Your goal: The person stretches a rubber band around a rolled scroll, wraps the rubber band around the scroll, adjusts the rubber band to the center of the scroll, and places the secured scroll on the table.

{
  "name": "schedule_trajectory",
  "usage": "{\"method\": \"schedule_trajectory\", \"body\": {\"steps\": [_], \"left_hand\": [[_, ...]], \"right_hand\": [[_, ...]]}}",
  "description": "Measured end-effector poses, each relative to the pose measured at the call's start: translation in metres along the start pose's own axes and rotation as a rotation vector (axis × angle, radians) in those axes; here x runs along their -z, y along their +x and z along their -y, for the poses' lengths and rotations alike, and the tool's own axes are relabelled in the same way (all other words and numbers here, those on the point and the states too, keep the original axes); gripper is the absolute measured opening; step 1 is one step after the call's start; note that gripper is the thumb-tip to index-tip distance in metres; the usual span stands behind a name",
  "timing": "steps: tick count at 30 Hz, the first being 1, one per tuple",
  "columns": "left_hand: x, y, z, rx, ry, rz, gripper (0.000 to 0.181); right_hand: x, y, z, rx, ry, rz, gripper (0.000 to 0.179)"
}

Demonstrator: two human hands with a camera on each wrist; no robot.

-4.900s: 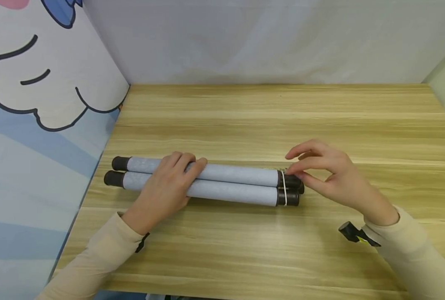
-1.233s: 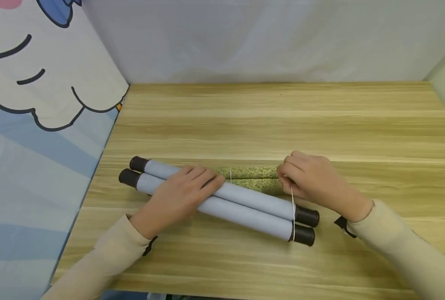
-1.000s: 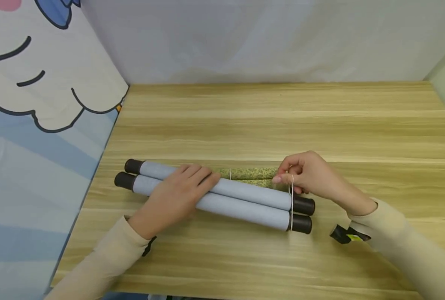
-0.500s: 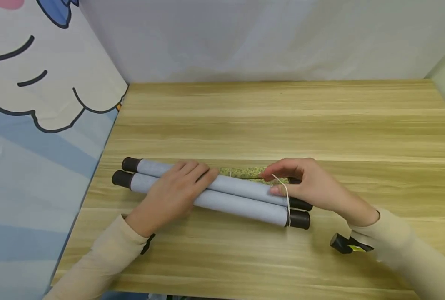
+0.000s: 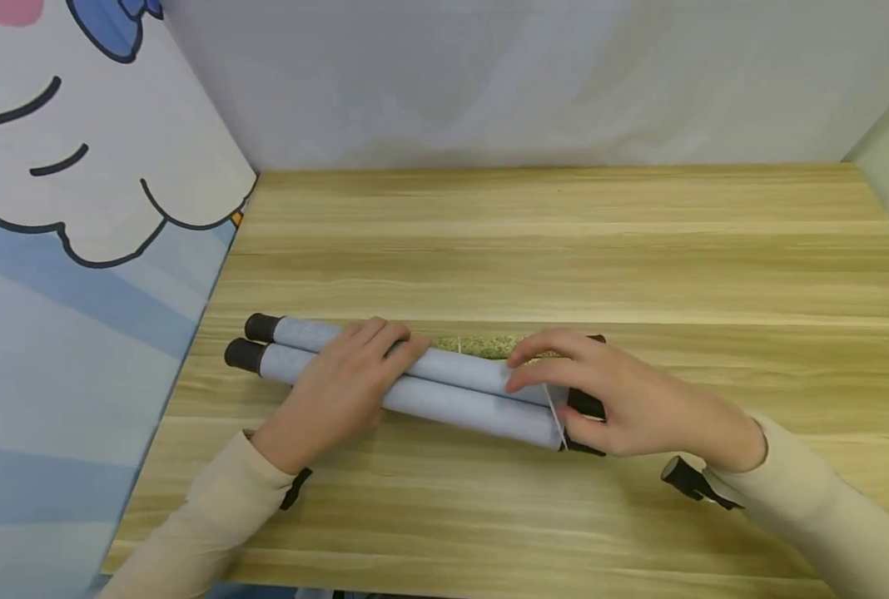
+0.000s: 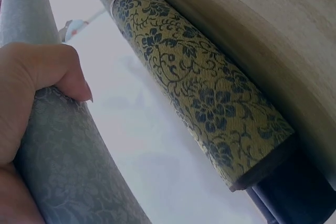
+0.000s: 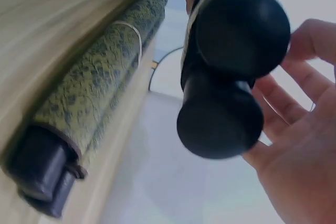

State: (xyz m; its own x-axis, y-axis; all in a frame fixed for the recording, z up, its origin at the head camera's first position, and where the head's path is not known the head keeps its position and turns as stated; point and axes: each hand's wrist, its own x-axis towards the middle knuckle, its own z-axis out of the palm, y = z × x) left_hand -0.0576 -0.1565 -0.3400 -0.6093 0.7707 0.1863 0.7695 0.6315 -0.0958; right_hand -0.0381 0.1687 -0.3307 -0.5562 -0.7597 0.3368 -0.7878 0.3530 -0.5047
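Observation:
In the head view, a light blue-grey hanging scroll, rolled from both ends into two side-by-side rolls with black end knobs, slants across the table. My left hand grips it left of its middle; in the left wrist view, the thumb lies over one patterned roll. At the right end, my right hand arches over the rolls, fingers bent and thumb tip right at a thin white elastic band crossing both. The right wrist view shows the knobs end-on, raised above the table, with fingers behind them.
Behind the blue scroll, a green-gold floral scroll lies on the wooden table, bound with its own white band and ending in black knobs. A pale curtain stands at the back, a cartoon-printed cloth at the left.
The blue scroll has come away from the green-gold one, uncovering it. My right hand has shifted left and nearer, over the scroll's end; the band has slid left along the rolls. The left hand keeps its grip.

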Motion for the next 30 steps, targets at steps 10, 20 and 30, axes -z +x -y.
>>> {"method": "schedule_trajectory", "body": {"steps": [10, 20, 30], "left_hand": [[0.000, 0.001, 0.003, 0.061, 0.008, 0.001, 0.061], [-0.001, 0.003, 0.005, 0.097, 0.005, -0.001, 0.062], [-0.001, 0.004, 0.005, 0.173, 0.007, -0.043, 0.067]], "right_hand": [[0.009, 0.004, -0.005, 0.256, -0.301, -0.254, 0.029], [0.009, 0.001, -0.005, 0.231, -0.368, -0.231, 0.032], [-0.002, 0.003, 0.005, -0.168, -0.384, -0.353, 0.015]]}}
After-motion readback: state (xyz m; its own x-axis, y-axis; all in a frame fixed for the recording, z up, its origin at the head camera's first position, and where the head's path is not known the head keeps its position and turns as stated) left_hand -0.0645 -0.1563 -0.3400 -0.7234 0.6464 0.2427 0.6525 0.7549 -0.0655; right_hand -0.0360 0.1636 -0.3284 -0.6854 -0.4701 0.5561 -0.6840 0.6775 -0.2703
